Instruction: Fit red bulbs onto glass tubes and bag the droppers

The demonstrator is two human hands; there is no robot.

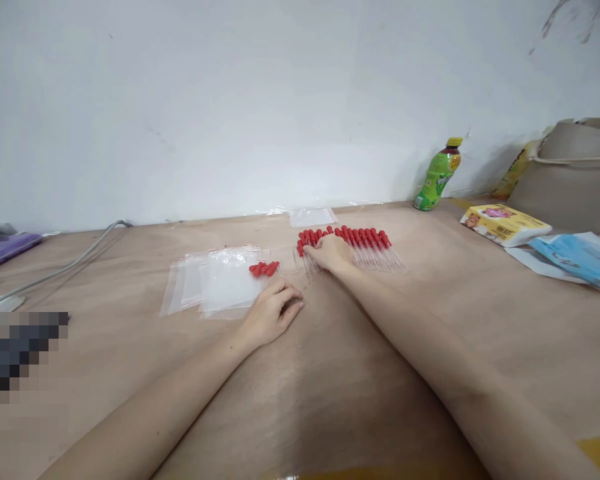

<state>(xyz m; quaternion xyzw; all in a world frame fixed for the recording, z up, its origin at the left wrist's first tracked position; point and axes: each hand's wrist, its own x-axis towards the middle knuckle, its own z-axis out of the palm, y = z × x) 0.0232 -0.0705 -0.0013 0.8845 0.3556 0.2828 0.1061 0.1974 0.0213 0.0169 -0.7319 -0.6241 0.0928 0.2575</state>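
A row of thin clear tubes with red bulb ends (373, 239) lies on the brown-covered table. My right hand (329, 253) reaches over the left part of this row, thumb and fingers closing around a red-ended tube; its fingertips are partly hidden. My left hand (276, 308) rests on the table nearer to me, fingers loosely curled and apart, with nothing seen in it. Just beyond it, several loose red bulbs (264, 269) sit at the right edge of overlapping clear zip bags (233, 280). Another clear bag (311, 217) lies flat behind the row.
At the back right stands a green bottle (437, 175), leaning slightly. Right of it are a yellow tissue pack (505, 224), a blue packet (577, 257) and a grey bag (565, 180). A grey cable (87, 252) and a purple item (10, 250) lie at left. A wall rises behind.
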